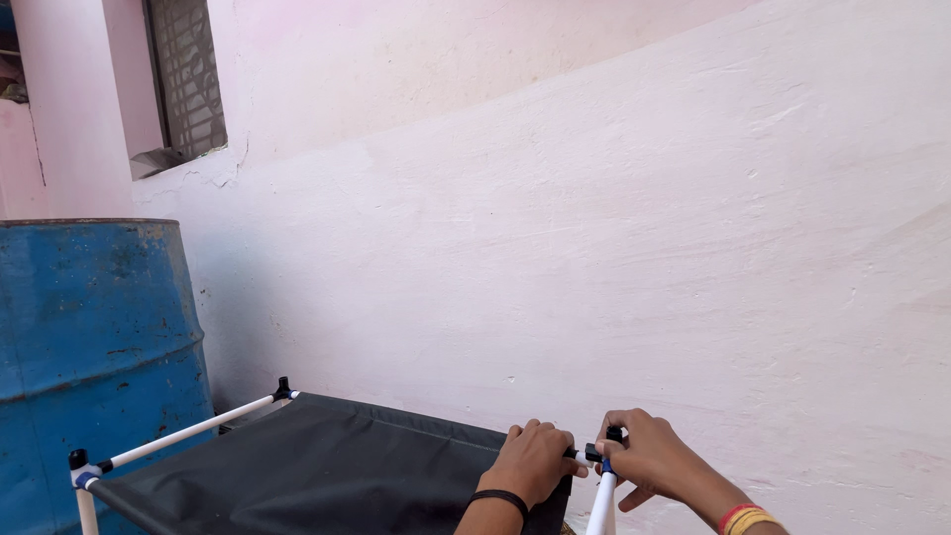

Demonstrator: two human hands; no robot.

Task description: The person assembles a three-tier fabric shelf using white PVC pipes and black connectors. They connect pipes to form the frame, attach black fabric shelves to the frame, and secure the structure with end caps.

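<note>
Both your hands clamp the rack's near corner: left hand [535, 461] on the dark fabric shelf [317, 466], right hand [649, 458] over the black connector [594, 453], mostly hiding it; white tubes [188, 429] frame it.

A: How many hands and bands? 
B: Two hands: left hand [533, 461], right hand [649, 458]; one black wristband [498, 498], two bangles [745, 518].

A: And the rest? 
B: One blue drum [94, 337], one black fabric shelf [317, 466], three black corner connectors [283, 389], one window [183, 79] at eleven o'clock.
</note>
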